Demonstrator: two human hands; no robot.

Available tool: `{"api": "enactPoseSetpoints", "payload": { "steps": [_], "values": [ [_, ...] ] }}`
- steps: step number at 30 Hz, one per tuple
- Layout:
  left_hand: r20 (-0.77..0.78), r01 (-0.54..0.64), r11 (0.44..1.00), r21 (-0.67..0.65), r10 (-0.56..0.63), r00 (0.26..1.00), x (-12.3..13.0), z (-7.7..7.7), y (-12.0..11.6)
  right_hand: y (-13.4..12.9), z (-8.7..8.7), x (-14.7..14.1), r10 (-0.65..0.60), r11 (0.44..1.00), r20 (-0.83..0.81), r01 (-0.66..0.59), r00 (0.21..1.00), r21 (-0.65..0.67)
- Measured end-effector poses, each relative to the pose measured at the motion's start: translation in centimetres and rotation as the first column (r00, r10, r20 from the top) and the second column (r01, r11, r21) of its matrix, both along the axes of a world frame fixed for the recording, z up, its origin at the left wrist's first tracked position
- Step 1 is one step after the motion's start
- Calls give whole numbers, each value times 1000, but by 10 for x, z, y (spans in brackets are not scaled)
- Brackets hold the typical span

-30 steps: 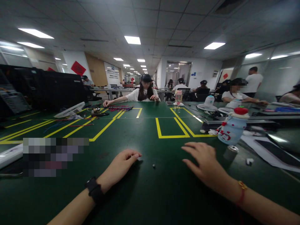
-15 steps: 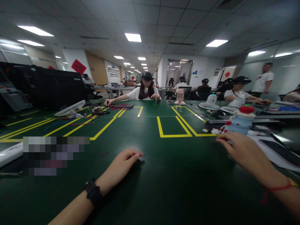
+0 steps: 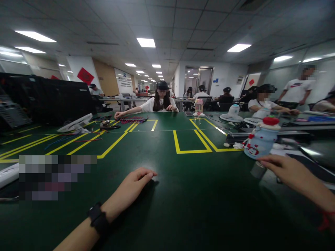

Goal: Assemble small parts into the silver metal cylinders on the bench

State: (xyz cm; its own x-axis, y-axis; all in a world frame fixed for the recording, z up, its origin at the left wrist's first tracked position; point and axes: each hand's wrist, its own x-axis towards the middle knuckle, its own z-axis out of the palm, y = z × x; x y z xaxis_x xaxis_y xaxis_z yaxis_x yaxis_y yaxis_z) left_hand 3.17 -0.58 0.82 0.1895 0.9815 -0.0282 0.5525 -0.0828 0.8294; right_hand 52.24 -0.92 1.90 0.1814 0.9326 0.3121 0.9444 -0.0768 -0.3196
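My left hand (image 3: 136,183) rests palm down on the green table (image 3: 178,202), its fingers loosely stretched, and holds nothing. A black watch (image 3: 98,218) is on that wrist. At the right, my right hand (image 3: 290,172) has its thumb and fingers closed at the upper edge of a small grey cylinder (image 3: 258,170); its exact kind is blurred. Just behind the cylinder stands a light blue bottle (image 3: 261,141) with a red top. A dark flat object (image 3: 310,170) lies partly hidden behind my right hand.
Yellow tape (image 3: 193,152) marks areas of the table. Wires (image 3: 89,140), a white fan (image 3: 75,122) and small parts (image 3: 107,123) lie at the left. Across the table a person (image 3: 159,103) reaches toward a bundle of wires (image 3: 133,120). More fans (image 3: 231,113) stand at the back right.
My right hand has moved right, and the grey cylinder at its fingertips now shows, as does more of the blue bottle. My left hand stays put. The standing person at right has shifted right.
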Motion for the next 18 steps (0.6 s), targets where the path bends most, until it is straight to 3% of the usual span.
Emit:
{"api": "enactPoseSetpoints", "payload": {
  "steps": [5,7,9,11,14,16,18],
  "values": [
    [7,3,1000,9,-3,1000,1,1,-1,-6,-8,-10,9,999,2,-8,1000,-52],
    [7,4,1000,25,-4,1000,2,1,-1,-4,-8,-35,38,998,48,-41,998,54],
    [5,5,999,42,-5,1000,3,1,-1,-2,-4,-76,181,971,38,-184,983,150],
    [-4,1,998,61,0,1000,4,1,0,0,3,-128,394,909,-32,-385,918,160],
    [-26,12,995,98,-10,1000,2,-2,0,-1,10,-206,651,759,-129,-639,748,122],
    [-39,25,991,133,-20,999,1,-5,1,-1,8,-242,738,672,-173,-733,653,100],
    [-60,47,986,158,-38,997,0,-6,0,-1,0,-260,758,643,-229,-759,611,106]
  ]
}}
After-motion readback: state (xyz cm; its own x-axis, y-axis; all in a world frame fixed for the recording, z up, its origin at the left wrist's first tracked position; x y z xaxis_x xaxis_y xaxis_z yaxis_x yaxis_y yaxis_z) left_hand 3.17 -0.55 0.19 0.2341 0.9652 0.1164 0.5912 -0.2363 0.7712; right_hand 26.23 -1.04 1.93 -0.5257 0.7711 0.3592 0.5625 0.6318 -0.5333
